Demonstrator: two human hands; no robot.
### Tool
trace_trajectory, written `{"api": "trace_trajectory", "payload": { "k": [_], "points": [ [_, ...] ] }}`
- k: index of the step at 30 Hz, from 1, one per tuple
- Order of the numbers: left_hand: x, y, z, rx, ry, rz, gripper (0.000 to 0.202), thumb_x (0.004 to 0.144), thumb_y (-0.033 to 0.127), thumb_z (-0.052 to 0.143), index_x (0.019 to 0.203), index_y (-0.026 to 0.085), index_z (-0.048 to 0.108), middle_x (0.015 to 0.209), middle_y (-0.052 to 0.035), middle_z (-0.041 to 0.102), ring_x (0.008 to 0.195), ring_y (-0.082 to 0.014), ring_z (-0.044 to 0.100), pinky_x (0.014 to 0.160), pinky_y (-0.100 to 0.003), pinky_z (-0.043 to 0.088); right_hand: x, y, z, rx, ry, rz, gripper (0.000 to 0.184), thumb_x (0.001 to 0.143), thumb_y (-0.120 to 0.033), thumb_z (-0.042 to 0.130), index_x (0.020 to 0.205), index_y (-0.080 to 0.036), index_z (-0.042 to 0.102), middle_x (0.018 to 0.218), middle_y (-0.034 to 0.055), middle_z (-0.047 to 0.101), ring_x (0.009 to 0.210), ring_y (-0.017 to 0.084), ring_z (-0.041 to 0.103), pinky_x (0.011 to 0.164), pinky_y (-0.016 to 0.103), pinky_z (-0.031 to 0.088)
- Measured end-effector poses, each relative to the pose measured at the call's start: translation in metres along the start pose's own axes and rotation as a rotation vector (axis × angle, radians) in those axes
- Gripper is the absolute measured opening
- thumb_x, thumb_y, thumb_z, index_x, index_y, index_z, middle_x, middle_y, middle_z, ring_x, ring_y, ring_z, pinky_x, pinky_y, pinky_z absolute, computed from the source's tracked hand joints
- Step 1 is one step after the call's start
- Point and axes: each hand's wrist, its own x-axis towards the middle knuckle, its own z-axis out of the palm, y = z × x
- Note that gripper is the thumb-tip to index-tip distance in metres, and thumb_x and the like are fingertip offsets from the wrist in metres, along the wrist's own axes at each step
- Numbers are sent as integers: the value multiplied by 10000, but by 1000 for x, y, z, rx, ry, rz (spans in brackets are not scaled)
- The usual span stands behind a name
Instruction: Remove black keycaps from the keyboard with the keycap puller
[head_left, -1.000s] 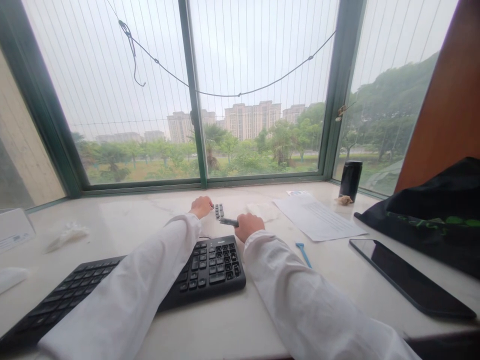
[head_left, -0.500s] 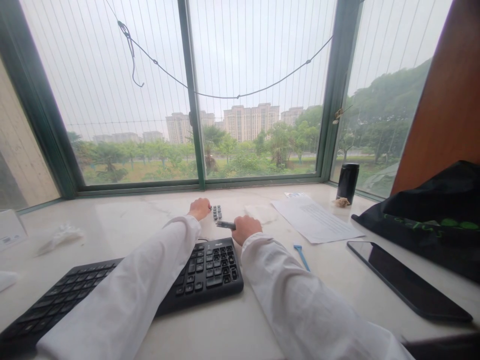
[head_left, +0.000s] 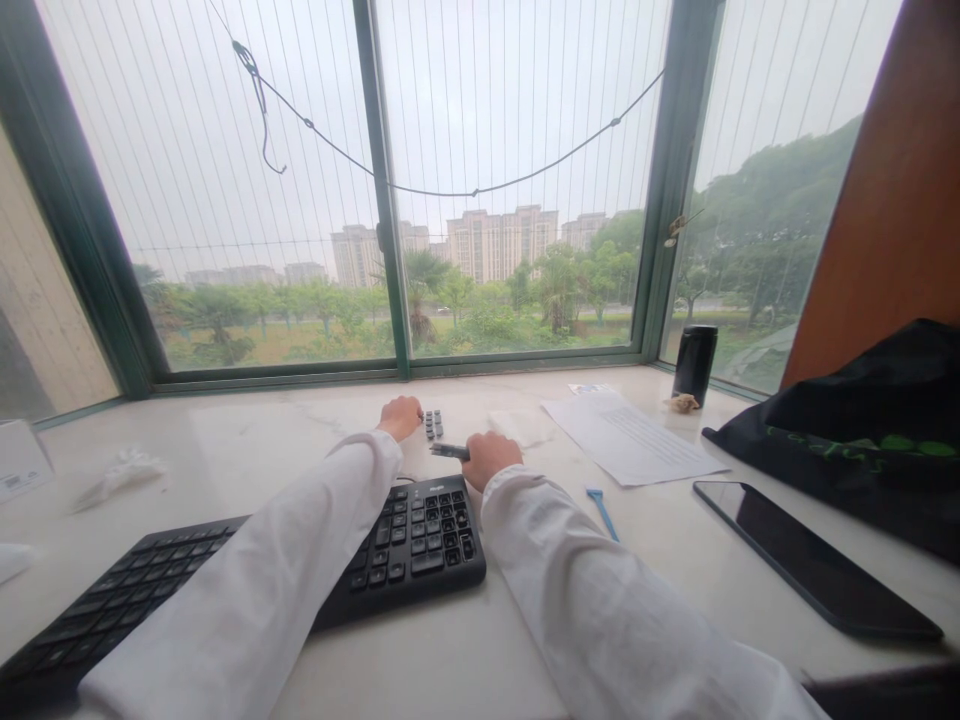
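My left hand (head_left: 401,418) is closed at the far side of the desk, with a small grey keycap at its fingertips. Right beside it, several loose keycaps (head_left: 434,425) stand in short rows on the white surface. In my right hand (head_left: 492,458) is a small dark brush-like tool (head_left: 448,452), its tip pointing left just below the keycaps; fine detail of the tip is too small to make out. Under my left sleeve lies a black keyboard (head_left: 427,590), partly hidden by the arm. Several sockets at the keyboard's right end have no caps.
A blue plastic tool (head_left: 602,514) lies right of the keyboard. Farther right are a printed sheet (head_left: 630,440), a phone (head_left: 810,560), a black can (head_left: 695,365) and a dark bag (head_left: 862,440). Crumpled white plastic (head_left: 120,478) sits at left. A window (head_left: 405,300) rises behind the desk.
Almost nothing differs. The brush-like tool and my right hand have shifted very slightly; my left hand stays beside the keycaps.
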Motion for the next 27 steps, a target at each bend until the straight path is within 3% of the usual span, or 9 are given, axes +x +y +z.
{"api": "trace_trajectory", "payload": {
  "k": [11, 18, 23, 27],
  "points": [
    [-6, 4, -5, 7, 4, -7, 259, 747, 259, 630, 985, 198, 709, 1041, -137, 679, 1000, -272, 620, 815, -313, 472, -1, 1, -2, 10, -7, -1, 236, 800, -298, 529, 929, -187, 692, 898, 127, 682, 836, 253, 654, 685, 337, 470],
    [-21, 11, -30, 6, 32, 53, 223, 771, 233, 600, 964, 209, 711, 1012, -112, 689, 965, -251, 623, 832, -320, 462, 0, -1, -6, 21, 11, 12, 245, 801, -311, 521, 928, -192, 693, 907, 125, 683, 831, 250, 653, 682, 329, 463],
    [-53, 18, -60, -22, 56, 132, 204, 793, 306, 588, 950, 262, 711, 981, -42, 704, 928, -208, 620, 826, -286, 448, -2, -2, -10, 71, 40, 17, 268, 831, -358, 491, 903, -207, 700, 910, 117, 689, 813, 249, 652, 663, 321, 445],
    [-98, 22, -76, -73, 67, 206, 216, 810, 387, 559, 878, 272, 729, 911, -26, 718, 868, -211, 631, 788, -297, 443, -1, -2, -14, 304, 61, 74, 336, 865, -431, 446, 831, -213, 700, 852, 94, 696, 778, 217, 639, 639, 287, 420]
  ]
}}
